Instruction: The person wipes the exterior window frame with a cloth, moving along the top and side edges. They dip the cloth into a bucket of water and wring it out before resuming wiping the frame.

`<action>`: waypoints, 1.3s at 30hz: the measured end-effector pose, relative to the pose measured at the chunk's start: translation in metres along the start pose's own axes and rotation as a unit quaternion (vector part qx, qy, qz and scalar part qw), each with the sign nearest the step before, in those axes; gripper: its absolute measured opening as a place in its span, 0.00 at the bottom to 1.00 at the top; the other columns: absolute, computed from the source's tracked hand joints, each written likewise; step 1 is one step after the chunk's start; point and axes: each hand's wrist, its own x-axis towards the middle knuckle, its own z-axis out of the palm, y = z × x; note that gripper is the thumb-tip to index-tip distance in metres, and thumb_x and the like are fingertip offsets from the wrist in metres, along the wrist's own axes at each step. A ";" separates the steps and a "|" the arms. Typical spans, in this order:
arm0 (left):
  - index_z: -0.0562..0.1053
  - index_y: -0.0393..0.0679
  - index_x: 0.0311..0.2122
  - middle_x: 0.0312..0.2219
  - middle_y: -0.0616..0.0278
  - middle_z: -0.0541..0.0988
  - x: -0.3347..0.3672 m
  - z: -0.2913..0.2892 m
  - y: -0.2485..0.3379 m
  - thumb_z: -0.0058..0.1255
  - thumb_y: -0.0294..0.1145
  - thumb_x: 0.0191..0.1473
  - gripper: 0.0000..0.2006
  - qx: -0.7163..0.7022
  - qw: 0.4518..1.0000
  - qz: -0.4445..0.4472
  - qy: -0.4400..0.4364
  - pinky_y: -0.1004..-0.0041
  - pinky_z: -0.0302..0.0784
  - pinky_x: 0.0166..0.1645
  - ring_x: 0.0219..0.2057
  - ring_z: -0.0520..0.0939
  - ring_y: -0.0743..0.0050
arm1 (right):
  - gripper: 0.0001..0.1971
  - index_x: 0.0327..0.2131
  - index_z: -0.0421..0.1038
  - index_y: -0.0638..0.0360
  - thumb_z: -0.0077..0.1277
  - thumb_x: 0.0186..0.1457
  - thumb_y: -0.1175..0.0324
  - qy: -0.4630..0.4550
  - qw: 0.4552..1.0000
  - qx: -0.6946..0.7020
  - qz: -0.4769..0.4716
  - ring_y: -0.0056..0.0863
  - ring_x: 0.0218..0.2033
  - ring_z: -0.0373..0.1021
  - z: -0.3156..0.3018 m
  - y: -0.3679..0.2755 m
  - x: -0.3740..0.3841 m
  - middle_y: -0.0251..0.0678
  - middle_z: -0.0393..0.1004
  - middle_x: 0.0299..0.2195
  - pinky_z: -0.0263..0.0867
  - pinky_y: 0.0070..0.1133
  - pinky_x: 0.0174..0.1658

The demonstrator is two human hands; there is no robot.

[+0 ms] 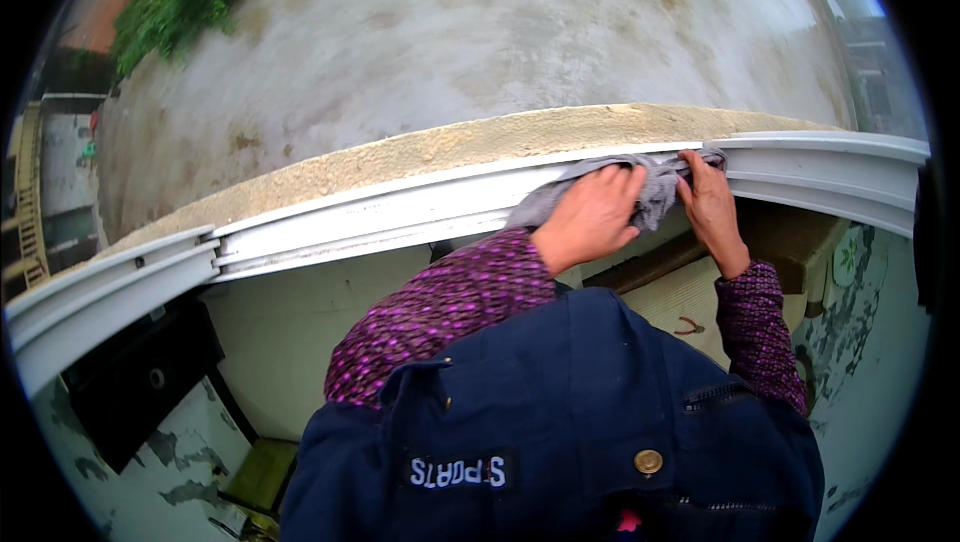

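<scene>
A grey cloth (655,192) lies bunched over the white window track (400,207), right of the middle. My left hand (595,217) presses down on the cloth, fingers stretched over it toward the right. At the cloth's right end my right hand (712,207) grips a fold, its thumb and fingers bent around it at the track. Some of the cloth is hidden beneath both hands. Dark marks show along the grooves of the track to the left.
Beyond the track runs a rough tan ledge (480,139), with grey concrete (520,42) outside. Window frame sections stand at the left (110,277) and right (840,167). Below on the inner side are red-handled pliers (690,326), a brown wooden edge (800,242) and a black panel (140,377).
</scene>
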 end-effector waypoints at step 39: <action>0.72 0.38 0.38 0.30 0.58 0.73 -0.217 -0.127 -0.058 0.52 0.35 0.45 0.15 0.194 0.898 -0.281 0.276 0.66 0.66 0.39 0.33 0.72 0.61 | 0.32 0.51 0.59 0.64 0.56 0.42 0.62 -0.171 0.879 0.097 -0.434 0.40 0.42 0.62 0.055 -0.275 0.043 0.43 0.66 0.35 0.54 0.32 0.50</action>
